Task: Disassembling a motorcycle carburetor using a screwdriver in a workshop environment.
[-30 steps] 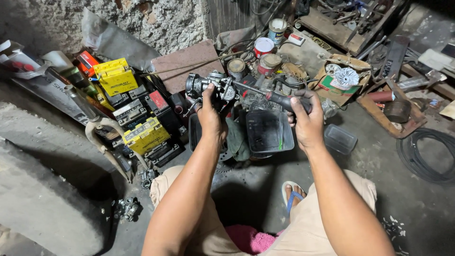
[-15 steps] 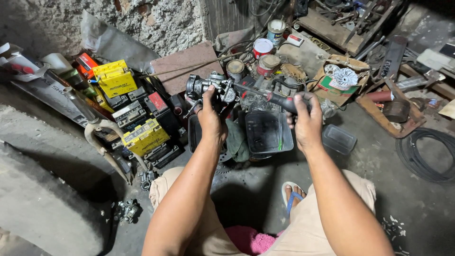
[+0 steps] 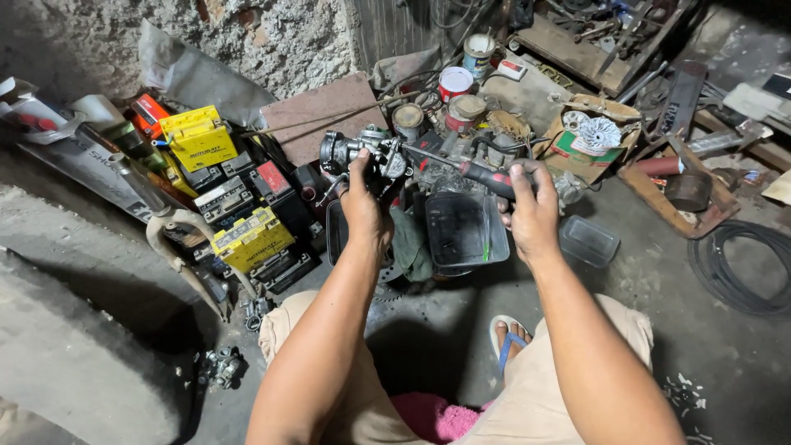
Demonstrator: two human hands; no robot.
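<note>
Your left hand (image 3: 363,206) is closed around a carburetor (image 3: 362,154), fingers wrapped behind it and thumb up its near side, holding it in the air above the clutter; your right hand (image 3: 531,210) is clenched on the dark, red-banded handle of a screwdriver (image 3: 470,170), whose thin shaft runs left to the carburetor; the tip seems to meet its right side, though the spot is too small to be sure. Below and between your hands sits a black tray (image 3: 461,231) with a green sliver at its right wall; a green rag (image 3: 409,247) lies just left of it, and a clear lid (image 3: 589,241) rests on the floor to its right. Behind the carburetor stand several tins (image 3: 455,82) (one red and white, others rusty); yellow and black batteries (image 3: 247,235) are stacked at left near a bent metal pipe (image 3: 177,227); a coil of black cable (image 3: 741,264) lies at far right; your sandalled foot (image 3: 509,338) shows between your knees.
</note>
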